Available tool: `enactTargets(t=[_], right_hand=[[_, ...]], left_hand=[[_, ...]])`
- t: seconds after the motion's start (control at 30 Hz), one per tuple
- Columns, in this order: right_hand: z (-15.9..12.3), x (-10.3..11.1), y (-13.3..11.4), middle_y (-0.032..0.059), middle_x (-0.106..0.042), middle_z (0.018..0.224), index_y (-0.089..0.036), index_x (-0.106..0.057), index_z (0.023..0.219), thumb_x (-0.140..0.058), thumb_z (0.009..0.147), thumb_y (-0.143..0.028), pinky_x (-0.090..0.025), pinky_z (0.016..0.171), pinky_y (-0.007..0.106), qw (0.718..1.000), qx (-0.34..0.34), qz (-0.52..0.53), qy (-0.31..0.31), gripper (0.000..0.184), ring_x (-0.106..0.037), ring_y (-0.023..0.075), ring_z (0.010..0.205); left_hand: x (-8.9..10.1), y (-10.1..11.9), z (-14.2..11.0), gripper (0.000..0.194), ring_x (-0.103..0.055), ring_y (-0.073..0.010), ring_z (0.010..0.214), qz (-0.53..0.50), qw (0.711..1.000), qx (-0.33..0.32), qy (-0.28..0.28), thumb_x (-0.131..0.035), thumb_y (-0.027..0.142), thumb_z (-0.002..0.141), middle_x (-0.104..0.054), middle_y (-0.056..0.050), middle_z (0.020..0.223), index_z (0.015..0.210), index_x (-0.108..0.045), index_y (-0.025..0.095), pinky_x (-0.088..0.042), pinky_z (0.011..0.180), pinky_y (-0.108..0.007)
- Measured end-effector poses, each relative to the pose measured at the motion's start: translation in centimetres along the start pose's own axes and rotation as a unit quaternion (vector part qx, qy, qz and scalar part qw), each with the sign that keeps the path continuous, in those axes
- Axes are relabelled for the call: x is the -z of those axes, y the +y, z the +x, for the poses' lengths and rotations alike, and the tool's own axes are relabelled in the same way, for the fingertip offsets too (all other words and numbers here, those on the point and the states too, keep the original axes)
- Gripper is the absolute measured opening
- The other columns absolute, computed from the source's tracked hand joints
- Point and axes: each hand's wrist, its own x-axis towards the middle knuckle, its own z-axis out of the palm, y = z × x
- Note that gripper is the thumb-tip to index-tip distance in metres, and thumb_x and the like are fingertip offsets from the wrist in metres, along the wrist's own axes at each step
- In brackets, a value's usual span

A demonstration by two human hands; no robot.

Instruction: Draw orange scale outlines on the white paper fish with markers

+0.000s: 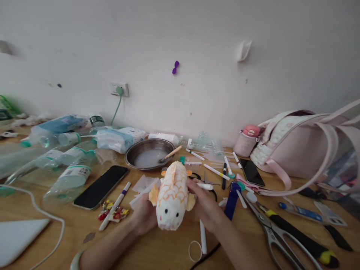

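Note:
A white handmade fish figure with orange scale lines, yellow-orange fins and two black dot eyes is held above the wooden table. My left hand cups its left side and my right hand grips its right side. Both hands are closed round it. A white marker lies on the table just under my right wrist.
A steel bowl with a brush stands behind the fish. Plastic bottles and a black phone lie at left, with markers, another phone, tin snips and a pink bag at right. A white wall rises behind.

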Motion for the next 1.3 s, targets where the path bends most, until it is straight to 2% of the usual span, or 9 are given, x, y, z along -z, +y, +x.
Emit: enactTargets(t=[0.1,0.23,0.33,0.53,0.67,0.73,1.0,1.1,1.3], right_hand=[[0.8,-0.3,0.1,-0.0028,-0.07,0.075,-0.02,-0.063,0.085,-0.092,0.056,-0.055,-0.05,0.07,0.027,0.997,-0.069,0.014,-0.018,0.054,-0.069,0.0184,0.078],[1.4,-0.5,-0.5,0.002,-0.072,0.081,-0.013,-0.068,0.095,-0.071,0.09,-0.044,-0.053,0.072,0.03,0.99,-0.139,0.023,-0.032,0.032,-0.07,0.0166,0.073],[2.0,-0.9,-1.6,0.0023,-0.072,0.093,-0.014,-0.066,0.1,-0.058,0.101,-0.037,-0.057,0.076,0.033,0.989,-0.141,0.044,-0.025,0.025,-0.069,0.0141,0.078],[4.3,-2.9,-5.0,0.0029,-0.068,0.103,-0.015,-0.064,0.11,-0.062,0.1,-0.034,-0.059,0.071,0.031,0.994,-0.032,0.101,0.033,0.021,-0.068,0.014,0.082],[5.6,-4.0,-6.9,0.0047,-0.067,0.113,-0.016,-0.063,0.117,-0.064,0.098,-0.031,-0.06,0.078,0.034,0.985,0.072,0.144,0.061,0.024,-0.069,0.0167,0.091],[6.1,-3.9,-7.4,0.0054,-0.067,0.116,-0.016,-0.062,0.119,-0.064,0.099,-0.032,-0.06,0.08,0.036,0.98,0.095,0.159,0.075,0.025,-0.068,0.0178,0.095],[7.0,-0.9,-5.7,0.006,-0.066,0.117,-0.017,-0.061,0.121,-0.064,0.099,-0.034,-0.06,0.081,0.038,0.987,0.058,0.119,0.093,0.028,-0.068,0.0186,0.096],[6.8,-0.1,-4.6,0.0048,-0.067,0.111,-0.016,-0.063,0.116,-0.064,0.099,-0.034,-0.06,0.077,0.035,0.995,0.027,0.08,0.059,0.025,-0.068,0.0169,0.09],[5.9,0.9,-3.5,0.0014,-0.068,0.099,-0.015,-0.064,0.108,-0.065,0.098,-0.029,-0.058,0.069,0.029,0.998,-0.01,0.035,-0.045,0.018,-0.067,0.0129,0.079]], left_hand=[[0.4,0.1,0.2,0.029,-0.071,-0.0378,0.11,0.026,0.999,-0.001,0.023,-0.073,0.03,0.076,-0.081,-0.014,0.098,0.099,-0.079,0.013,-0.046,0.109,-0.05],[0.4,0.1,0.1,0.03,-0.073,-0.0334,0.105,0.066,0.996,-0.003,0.051,-0.063,0.035,0.089,-0.081,-0.012,0.097,0.102,-0.078,0.012,-0.048,0.104,-0.045],[0.3,0.2,0.2,0.034,-0.074,-0.0295,0.101,0.092,0.994,-0.004,0.062,-0.05,0.034,0.099,-0.081,-0.007,0.095,0.104,-0.076,0.013,-0.052,0.095,-0.04],[2.1,0.5,1.1,0.035,-0.071,-0.0177,0.077,0.129,0.982,-0.016,0.134,-0.058,0.048,0.098,-0.074,-0.005,0.089,0.098,-0.068,0.014,-0.058,0.075,-0.036],[3.8,0.6,1.5,0.034,-0.068,-0.0168,0.076,0.156,0.968,-0.045,0.194,-0.058,0.048,0.098,-0.07,-0.004,0.094,0.105,-0.065,0.016,-0.059,0.072,-0.035],[4.4,0.5,1.6,0.033,-0.067,-0.0164,0.075,0.183,0.959,-0.066,0.206,-0.058,0.048,0.098,-0.069,-0.003,0.094,0.106,-0.064,0.016,-0.059,0.07,-0.035],[4.8,-0.2,1.5,0.022,-0.062,-0.0129,0.066,0.368,0.897,-0.181,0.163,-0.065,0.037,0.096,-0.066,0.001,0.082,0.091,-0.065,0.015,-0.056,0.063,-0.029],[4.9,0.5,1.1,0.026,-0.061,-0.0127,0.064,0.398,0.872,-0.227,0.173,-0.064,0.04,0.096,-0.064,0.002,0.077,0.087,-0.064,0.016,-0.055,0.063,-0.029],[5.8,3.6,0.5,0.03,-0.061,-0.014,0.068,0.364,0.832,-0.337,0.248,-0.062,0.043,0.097,-0.063,0.002,0.078,0.084,-0.063,0.016,-0.054,0.066,-0.031]])
